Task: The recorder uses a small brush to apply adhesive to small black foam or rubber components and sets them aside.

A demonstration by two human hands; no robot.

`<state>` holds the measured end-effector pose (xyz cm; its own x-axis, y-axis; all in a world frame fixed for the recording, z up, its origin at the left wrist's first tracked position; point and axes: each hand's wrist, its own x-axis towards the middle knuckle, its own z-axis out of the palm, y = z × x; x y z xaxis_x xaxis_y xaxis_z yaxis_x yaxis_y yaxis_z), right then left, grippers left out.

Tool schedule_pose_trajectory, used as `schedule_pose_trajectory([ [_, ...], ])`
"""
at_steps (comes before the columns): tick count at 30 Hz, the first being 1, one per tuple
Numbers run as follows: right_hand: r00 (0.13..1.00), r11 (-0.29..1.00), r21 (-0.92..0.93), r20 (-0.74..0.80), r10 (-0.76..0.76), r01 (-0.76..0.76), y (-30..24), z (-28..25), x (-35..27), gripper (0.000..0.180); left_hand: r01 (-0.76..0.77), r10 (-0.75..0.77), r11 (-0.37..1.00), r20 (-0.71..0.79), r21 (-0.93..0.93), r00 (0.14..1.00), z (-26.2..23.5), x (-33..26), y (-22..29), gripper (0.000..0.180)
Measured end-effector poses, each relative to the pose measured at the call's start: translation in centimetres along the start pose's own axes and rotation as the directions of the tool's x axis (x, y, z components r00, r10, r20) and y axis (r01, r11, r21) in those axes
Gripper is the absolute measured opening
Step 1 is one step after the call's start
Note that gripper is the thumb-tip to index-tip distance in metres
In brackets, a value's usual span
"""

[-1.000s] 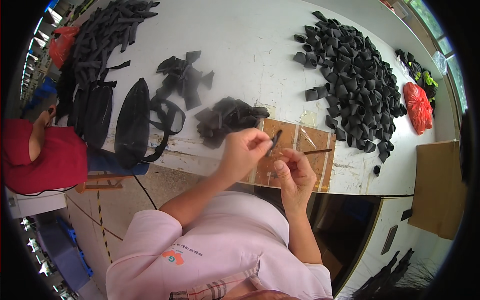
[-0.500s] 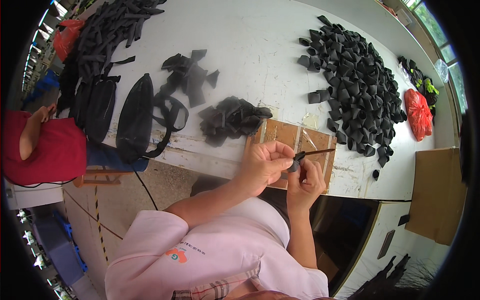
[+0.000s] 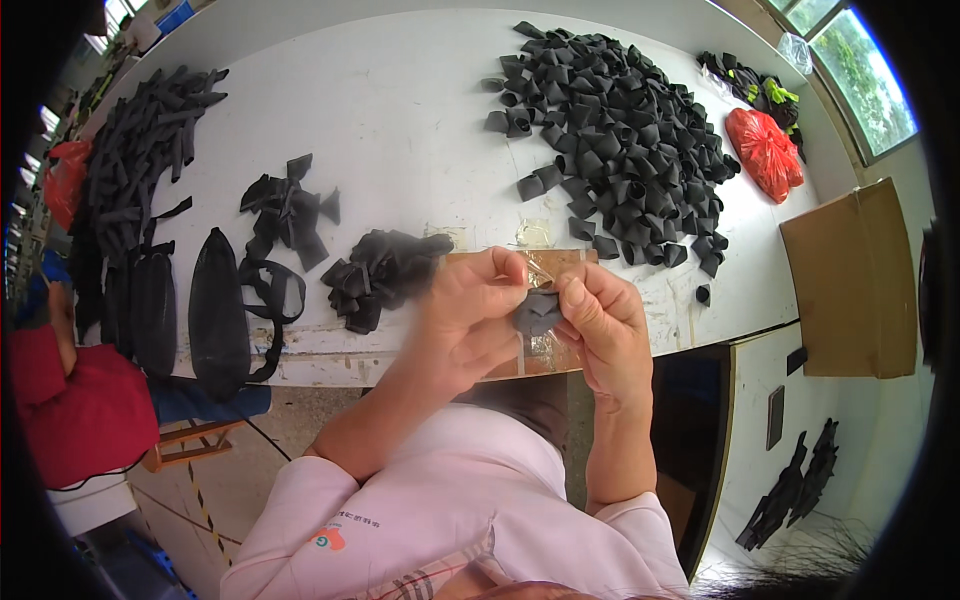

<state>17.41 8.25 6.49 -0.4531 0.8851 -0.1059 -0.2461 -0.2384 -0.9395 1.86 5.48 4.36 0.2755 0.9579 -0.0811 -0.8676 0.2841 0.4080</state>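
A small dark grey fabric piece [image 3: 538, 314] is held above a brown board [image 3: 560, 350] at the table's near edge. My right hand [image 3: 605, 325] pinches the piece's right side between thumb and fingers. Close to its upper left edge is my left hand [image 3: 465, 315], thumb and forefinger pressed together, the lower fingers blurred. What lies in that pinch, if anything, cannot be made out. Just left of my left hand lies a heap of black fabric pieces [image 3: 370, 275].
Folded black loops [image 3: 630, 140] form a big pile at the right back. Dark strips [image 3: 150, 140], a black pouch [image 3: 217, 315] with a strap and more scraps [image 3: 290, 210] lie at left. A red bag [image 3: 765, 155] and cardboard box [image 3: 850, 280] stand right. A person in red [image 3: 85, 410] sits at left.
The view has shifted, so the table's things appear farther left. The dark pointed stick seen at my right hand is no longer visible. My hands have moved slightly apart, and the fabric piece shows more fully.
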Motion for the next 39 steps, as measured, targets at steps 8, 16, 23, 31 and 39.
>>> schedule_pose_trajectory([
  [8, 0.994, 0.994, 0.093, 0.094, 0.057, -0.066, 3.2, -2.0, 1.8, 0.026, 0.111, -0.092, 0.983, -0.131, 0.143, 0.987, -1.1, 0.3, -1.3, 0.026],
  [16, 0.86, 0.755, -0.517, -0.067, -0.506, 0.404, 2.9, -1.3, 0.2, 0.032, -0.541, 0.407, 0.116, 0.457, 0.833, 0.791, 0.1, 1.7, -0.6, 0.017],
  [23, 0.577, 0.198, -0.829, 0.173, -0.798, 0.524, 1.9, 0.9, 0.2, 0.034, -0.405, 0.463, 0.81, -0.039, 0.423, 0.886, 1.1, 0.6, -1.8, 0.016],
  [31, 0.852, 0.698, -0.546, 0.057, -0.52, 0.462, 1.4, -0.4, 0.2, 0.022, -0.348, 0.343, 0.557, 0.173, 0.754, 0.923, 0.7, 1.1, 0.2, 0.011],
  [39, 0.612, 0.206, -0.82, 0.207, -0.764, 0.534, 1.1, 0.4, 0.6, 0.023, -0.313, 0.33, 0.938, -0.108, 0.145, 0.938, -1.1, 0.5, -0.9, 0.007],
])
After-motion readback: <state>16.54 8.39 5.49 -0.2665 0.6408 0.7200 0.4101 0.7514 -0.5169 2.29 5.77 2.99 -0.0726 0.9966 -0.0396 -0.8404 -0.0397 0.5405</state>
